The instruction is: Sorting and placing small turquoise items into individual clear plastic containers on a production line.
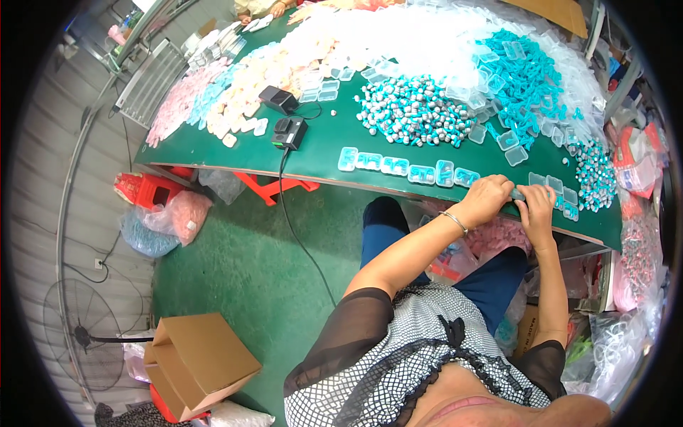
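At the table's front edge, my left hand (488, 198) and my right hand (538, 211) meet with fingers closed on a small translucent plastic case (517, 194); the fingers cover most of it. Left of my hands runs a row of small clear cases (395, 166) with teal and white pieces inside. To the right of my right hand are more open cases, one with teal pieces (570, 211) in it. Beyond the row lies a heap of small silver and teal round-ended pieces (413, 110). A pile of teal plastic parts (523, 85) rises behind it on the right.
Clear cases (413, 35) are heaped along the back of the green table (320, 153). Pink, blue and cream pieces (267, 67) spread at the left. Two black devices (289, 132) stand there, a cable hanging off the edge. A cardboard box (203, 363) and a fan (82, 334) are lower left.
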{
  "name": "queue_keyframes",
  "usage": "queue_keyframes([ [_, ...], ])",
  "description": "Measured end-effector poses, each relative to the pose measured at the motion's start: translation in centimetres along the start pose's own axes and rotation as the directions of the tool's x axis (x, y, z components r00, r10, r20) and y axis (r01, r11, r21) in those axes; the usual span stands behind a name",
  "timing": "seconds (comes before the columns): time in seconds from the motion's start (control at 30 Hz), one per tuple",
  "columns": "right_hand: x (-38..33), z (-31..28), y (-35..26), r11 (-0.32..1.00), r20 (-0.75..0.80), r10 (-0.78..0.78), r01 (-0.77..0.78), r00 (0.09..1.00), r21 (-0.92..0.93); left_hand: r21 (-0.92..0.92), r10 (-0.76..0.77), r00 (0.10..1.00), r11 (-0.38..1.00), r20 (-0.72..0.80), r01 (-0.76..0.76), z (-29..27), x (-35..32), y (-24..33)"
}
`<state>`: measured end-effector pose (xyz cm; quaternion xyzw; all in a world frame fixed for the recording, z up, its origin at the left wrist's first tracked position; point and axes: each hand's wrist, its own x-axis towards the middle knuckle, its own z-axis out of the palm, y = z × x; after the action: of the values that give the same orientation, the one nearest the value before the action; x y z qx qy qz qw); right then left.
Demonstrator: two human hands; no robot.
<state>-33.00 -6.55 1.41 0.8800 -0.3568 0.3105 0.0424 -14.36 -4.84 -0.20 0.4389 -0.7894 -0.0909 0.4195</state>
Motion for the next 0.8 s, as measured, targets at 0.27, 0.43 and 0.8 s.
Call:
queue_keyframes([
  [0.27,-0.1,0.6,-0.4,1.0,-0.059,-0.028,0.028,0.998,0.007,0.076,0.061,0.995,0.996,-0.076,-0.055,-0.4,-0.3,0.0],
  [0.43,0.2,0.7,-1.1,0.998,-0.013,0.03,-0.029,0.999,0.06,0.227,0.203,0.978,0.956,-0.051,-0.187,-0.8,0.1,-0.6],
  [0.8,-0.6,-2.1,9.6,0.947,-0.085,0.305,-0.311,0.949,-0.085,0.198,0.136,0.99,0.97,0.044,-0.142,0.5,2.6,2.9],
])
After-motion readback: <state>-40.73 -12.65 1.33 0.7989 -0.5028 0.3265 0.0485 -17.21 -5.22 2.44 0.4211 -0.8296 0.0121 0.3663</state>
